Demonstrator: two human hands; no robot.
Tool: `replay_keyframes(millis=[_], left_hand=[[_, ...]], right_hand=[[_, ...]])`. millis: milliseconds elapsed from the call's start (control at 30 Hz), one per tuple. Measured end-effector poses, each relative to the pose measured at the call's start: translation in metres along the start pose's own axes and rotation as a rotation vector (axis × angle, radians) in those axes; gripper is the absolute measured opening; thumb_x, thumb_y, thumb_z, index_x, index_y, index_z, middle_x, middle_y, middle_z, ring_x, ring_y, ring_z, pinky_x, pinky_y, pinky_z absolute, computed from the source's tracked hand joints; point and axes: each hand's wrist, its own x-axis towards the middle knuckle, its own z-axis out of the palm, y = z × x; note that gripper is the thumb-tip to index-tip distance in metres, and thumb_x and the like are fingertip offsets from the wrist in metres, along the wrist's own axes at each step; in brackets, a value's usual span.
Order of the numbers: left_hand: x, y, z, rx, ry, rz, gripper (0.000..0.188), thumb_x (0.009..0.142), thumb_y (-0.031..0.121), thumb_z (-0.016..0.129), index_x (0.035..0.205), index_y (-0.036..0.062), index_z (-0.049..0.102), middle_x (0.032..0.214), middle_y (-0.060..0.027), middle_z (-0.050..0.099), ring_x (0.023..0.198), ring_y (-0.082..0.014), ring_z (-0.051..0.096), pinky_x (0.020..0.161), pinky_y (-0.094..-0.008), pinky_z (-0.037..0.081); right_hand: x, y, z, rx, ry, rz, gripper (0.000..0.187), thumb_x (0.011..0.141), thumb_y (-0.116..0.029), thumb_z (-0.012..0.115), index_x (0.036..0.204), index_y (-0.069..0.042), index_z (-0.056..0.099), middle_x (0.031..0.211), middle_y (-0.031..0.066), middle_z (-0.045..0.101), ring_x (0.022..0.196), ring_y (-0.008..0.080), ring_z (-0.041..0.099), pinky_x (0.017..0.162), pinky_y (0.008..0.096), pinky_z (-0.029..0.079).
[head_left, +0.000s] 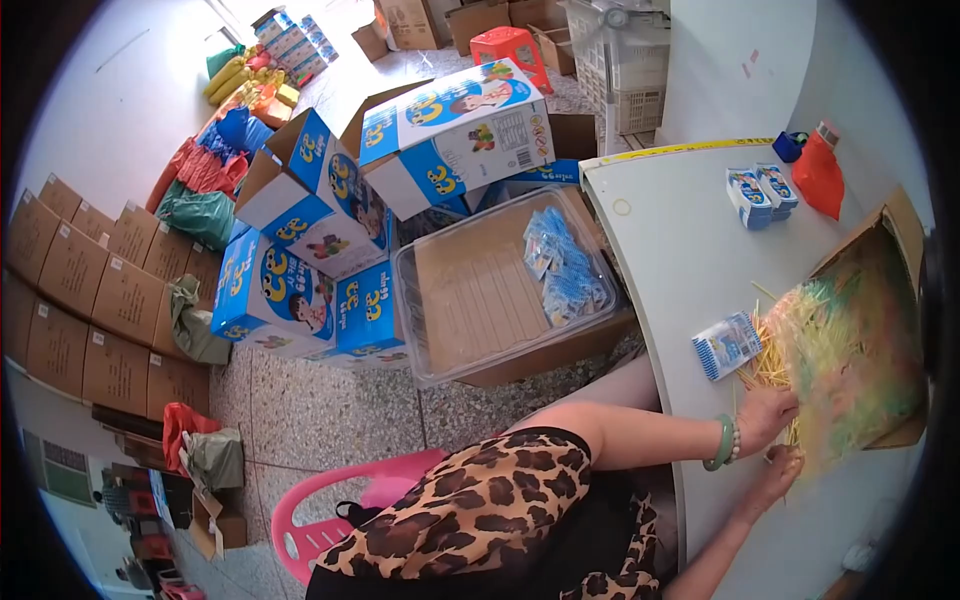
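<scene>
Head view: slender yellow sticks (768,362) lie beside a tinted, translucent plastic bag (840,360) and brown cardboard box (905,235) on the white table (690,260); probably light, snappable, best held mid-length. Left hand (768,415) curls, right hand (783,472) half-closes nearby; whether either pinches sticks, I cannot tell.

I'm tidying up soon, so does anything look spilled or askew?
Yes: thin yellow sticks lie loose on the white table beside the plastic bag, as if spilled. The topmost blue-and-white box sits tilted, out of line with the boxes beside it.
</scene>
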Motion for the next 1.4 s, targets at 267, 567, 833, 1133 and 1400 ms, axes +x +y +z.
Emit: replay_keyframes(millis=[267, 567, 833, 1133, 1400], left_hand=[[-0.036, 0.012, -0.004, 0.251, -0.074, 0.432, 0.030, 0.077, 0.017, 0.062, 0.101, 0.0005, 0.057, 0.117, -0.0191, 0.051, 0.105, -0.0355, 0.051, 0.088, -0.0443, 0.043], [-0.058, -0.018, 0.040, 0.516, -0.145, 0.645, 0.043, 0.075, 0.016, 0.059, 0.112, -0.0032, 0.051, 0.119, -0.0190, 0.051, 0.118, -0.0354, 0.046, 0.100, -0.0453, 0.039], [-0.060, 0.027, -0.025, 0.464, -0.183, 0.697, 0.032, 0.082, 0.020, 0.058, 0.109, 0.0034, 0.057, 0.116, -0.0184, 0.056, 0.106, -0.0369, 0.054, 0.093, -0.0475, 0.041], [-0.025, 0.026, -0.119, 1.018, 0.285, 0.108, 0.046, 0.073, 0.031, 0.073, 0.108, 0.0055, 0.058, 0.107, -0.0104, 0.058, 0.102, -0.0318, 0.055, 0.086, -0.0436, 0.040], [0.014, 0.006, -0.136, 1.008, 0.145, -0.273, 0.062, 0.068, 0.047, 0.076, 0.109, 0.0032, 0.060, 0.110, -0.0124, 0.061, 0.106, -0.0306, 0.056, 0.092, -0.0418, 0.037]], right_hand=[[-0.028, -0.038, 0.029, 0.197, 0.037, 0.015, 0.020, 0.097, -0.023, 0.048, 0.108, -0.006, 0.049, 0.102, 0.0026, 0.050, 0.095, 0.0142, 0.050, 0.085, 0.0280, 0.042], [-0.041, 0.088, -0.012, -0.200, 0.064, -0.440, 0.042, 0.096, -0.027, 0.049, 0.131, -0.007, 0.037, 0.128, 0.0057, 0.043, 0.117, 0.0194, 0.044, 0.094, 0.0330, 0.041], [-0.038, 0.048, 0.045, -0.064, 0.026, -0.275, 0.040, 0.091, -0.024, 0.056, 0.124, -0.004, 0.047, 0.122, 0.0122, 0.054, 0.114, 0.0275, 0.052, 0.095, 0.0397, 0.043], [-0.050, -0.050, 0.040, 0.053, 0.074, -0.048, 0.019, 0.085, -0.003, 0.061, 0.102, -0.004, 0.053, 0.081, 0.0025, 0.056, 0.074, 0.0108, 0.055, 0.068, 0.0239, 0.046], [-0.053, -0.051, 0.042, -0.088, 0.016, -0.187, 0.010, 0.088, -0.003, 0.059, 0.096, -0.004, 0.054, 0.075, 0.0041, 0.057, 0.071, 0.0117, 0.055, 0.067, 0.0251, 0.047]])
